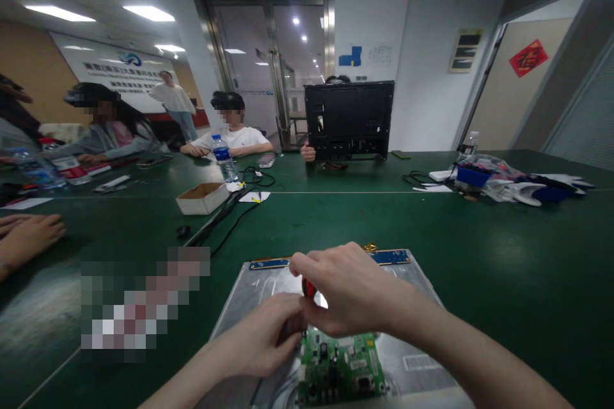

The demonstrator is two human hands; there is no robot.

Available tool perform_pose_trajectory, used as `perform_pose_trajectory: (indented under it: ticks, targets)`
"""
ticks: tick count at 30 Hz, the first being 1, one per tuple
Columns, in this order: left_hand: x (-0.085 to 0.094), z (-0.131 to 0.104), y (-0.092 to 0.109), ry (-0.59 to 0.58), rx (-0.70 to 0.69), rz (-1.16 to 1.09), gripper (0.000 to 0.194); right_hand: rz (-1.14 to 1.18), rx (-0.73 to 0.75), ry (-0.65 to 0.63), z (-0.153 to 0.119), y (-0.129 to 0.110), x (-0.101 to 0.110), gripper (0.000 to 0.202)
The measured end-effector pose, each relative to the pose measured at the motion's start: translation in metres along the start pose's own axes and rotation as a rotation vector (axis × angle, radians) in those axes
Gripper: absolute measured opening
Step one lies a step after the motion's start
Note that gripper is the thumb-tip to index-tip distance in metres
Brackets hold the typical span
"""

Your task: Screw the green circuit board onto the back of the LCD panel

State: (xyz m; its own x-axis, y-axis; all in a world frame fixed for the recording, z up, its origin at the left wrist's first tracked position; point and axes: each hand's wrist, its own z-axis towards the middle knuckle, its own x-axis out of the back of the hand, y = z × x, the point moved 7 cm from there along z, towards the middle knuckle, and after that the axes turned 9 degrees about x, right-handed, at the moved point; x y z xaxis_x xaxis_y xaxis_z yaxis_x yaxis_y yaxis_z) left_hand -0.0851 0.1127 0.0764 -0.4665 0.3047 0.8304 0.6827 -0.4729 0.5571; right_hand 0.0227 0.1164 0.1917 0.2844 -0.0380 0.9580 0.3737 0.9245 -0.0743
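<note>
My right hand (352, 287) is closed around the red and black handle of what looks like a screwdriver (307, 287), held above a green circuit board (340, 364). Its tip is hidden. Beside it, my left hand (268, 335) has its fingers curled near the board's upper left corner; whatever they pinch is out of sight. The board sits on a silver metal panel (422, 307), the back of a flat screen by its look. Along the panel's far edge runs a narrow blue circuit strip (393, 258), partly covered by my right hand.
On the green table (503, 268) are a small cardboard box (204, 198), black cables (230, 230) and a water bottle (224, 158). A black monitor housing (350, 120) stands opposite, held by a person's hand. Gloves and bags (513, 182) lie right. Another person's hand (31, 236) rests left.
</note>
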Motion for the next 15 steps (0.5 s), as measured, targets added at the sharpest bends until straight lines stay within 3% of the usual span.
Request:
perform_pose_trajectory:
  ticks: [15]
  targets:
    - [0.0005,0.0000,0.0013,0.004,-0.015,-0.008,0.006,-0.004,-0.027,0.000,0.0010,0.0021,-0.0002,0.015]
